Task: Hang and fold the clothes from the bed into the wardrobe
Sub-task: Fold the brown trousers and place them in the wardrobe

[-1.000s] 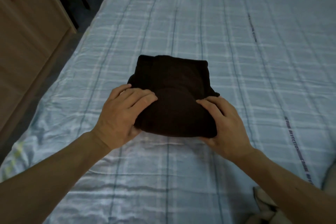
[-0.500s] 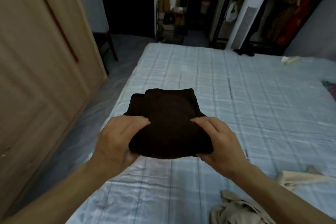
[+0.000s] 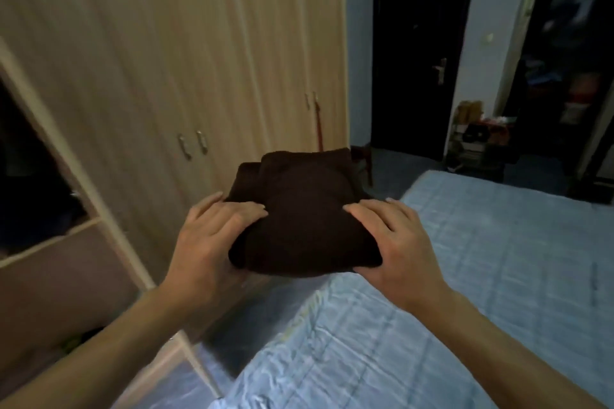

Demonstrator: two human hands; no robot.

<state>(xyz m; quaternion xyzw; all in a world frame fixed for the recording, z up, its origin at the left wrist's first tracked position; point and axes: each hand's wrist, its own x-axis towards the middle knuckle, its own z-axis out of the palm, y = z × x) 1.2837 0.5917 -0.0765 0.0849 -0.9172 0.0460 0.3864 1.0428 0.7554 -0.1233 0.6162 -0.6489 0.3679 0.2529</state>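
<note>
Curling over the top of a folded garment point(image 3: 299, 219), the fingers point(image 3: 239, 212) of the left hand point(image 3: 212, 239) lie close together and clamp its left edge, with the thumb tucked out of sight beneath. The right hand point(image 3: 395, 242) mirrors this on the other edge: its fingers are spread a little on top of the cloth and the thumb is hidden below. Both hands grip the garment between them, arms reaching forward. The garment is dark brown, thick and folded into a compact bundle, with a second layer showing along its far left edge. It is in the air, touching neither bed nor shelf, in front of the wardrobe point(image 3: 166, 60) and over the strip of floor point(image 3: 265, 312) beside the bed point(image 3: 481, 276). The bed, to the right, has a pale blue checked cover. The wardrobe is light wood, its middle fronts closed, with paired handles point(image 3: 192, 144). At far left a compartment point(image 3: 30, 176) stands open and dark, with a shelf point(image 3: 50, 242) forming its lower edge. Beyond, a dark door point(image 3: 415, 53) sits in the far wall, and a low rack point(image 3: 475, 136) of blurred items stands near it.
</note>
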